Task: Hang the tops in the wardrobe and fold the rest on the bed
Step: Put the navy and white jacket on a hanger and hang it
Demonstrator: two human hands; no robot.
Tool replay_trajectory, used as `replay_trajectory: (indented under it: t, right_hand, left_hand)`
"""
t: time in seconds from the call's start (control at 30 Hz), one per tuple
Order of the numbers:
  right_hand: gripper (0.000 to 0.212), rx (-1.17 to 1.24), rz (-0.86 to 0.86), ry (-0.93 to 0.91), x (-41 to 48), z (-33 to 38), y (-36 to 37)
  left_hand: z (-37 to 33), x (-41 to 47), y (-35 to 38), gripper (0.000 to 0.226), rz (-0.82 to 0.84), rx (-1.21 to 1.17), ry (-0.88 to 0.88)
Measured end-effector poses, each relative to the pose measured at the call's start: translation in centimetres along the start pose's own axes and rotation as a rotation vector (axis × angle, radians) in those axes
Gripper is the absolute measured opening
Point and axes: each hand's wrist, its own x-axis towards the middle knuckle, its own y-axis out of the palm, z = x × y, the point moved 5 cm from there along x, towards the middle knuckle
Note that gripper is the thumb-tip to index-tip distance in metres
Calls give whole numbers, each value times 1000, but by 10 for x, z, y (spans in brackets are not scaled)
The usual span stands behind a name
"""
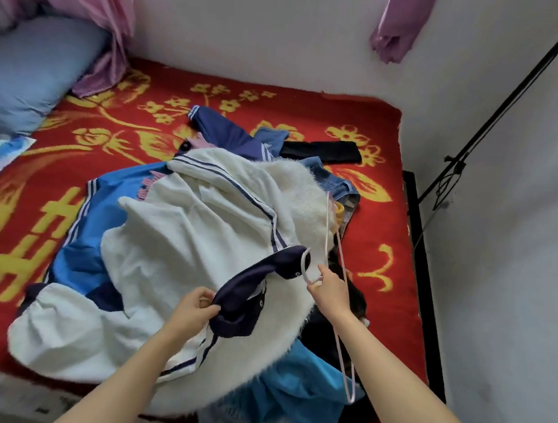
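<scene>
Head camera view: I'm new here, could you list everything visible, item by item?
Bed cover: one, red with yellow flowers, across the bed.
Pillow: one, blue, far left.
Curtains: two pieces, pink, top left and top right.
Jacket: one, white, blue and navy, spread mid-bed.
Fluffy garment: one, white, under the jacket.
Jeans: one, denim blue, behind the pile.
Black garment: one, beyond the pile.
Blue garment: one, bright blue, near edge.
Hanger: one, pale pink, right of the jacket.
Pole: one, black, against right wall.
Left hand: grips the jacket's navy collar.
Right hand: pinches the hanger's hook.
</scene>
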Motion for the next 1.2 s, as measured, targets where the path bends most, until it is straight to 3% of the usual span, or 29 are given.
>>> replay_trajectory:
  t: [0.27,0.37,0.47,0.6,0.7,0.77,0.83,1.0,1.2]
  right_hand:
    - [54,-146,4,-139,0,57,39]
    - [57,-176,0,-147,0,76,61]
    - [30,-187,22,-172,-3,97,90]
    - [6,-56,-14,-155,-15,134,120]
    - [20,203,5,-115,-26,168,130]
    - [16,434,47,-70,-42,205,134]
    - [11,506,92,-48,-55,240,133]
    - [19,397,168,-110,-84,331,117]
    - [14,490,168,-367,-137,445,57]
  left_hand:
    - [5,-57,-86,8,24,-151,113]
    - [6,-75,-122,34,68,-237,139]
    - [11,-84,-157,51,100,-289,152]
    - [18,-76,-218,44,150,-379,150]
    - [18,-60,-271,60,156,-462,138]
    - [17,-48,-314,44,165,-469,129]
    - [11,-37,-349,7,165,-442,115]
    - [-43,-31,-428,22,130,-373,249]
    - [-147,-83,-509,25,91,-436,523]
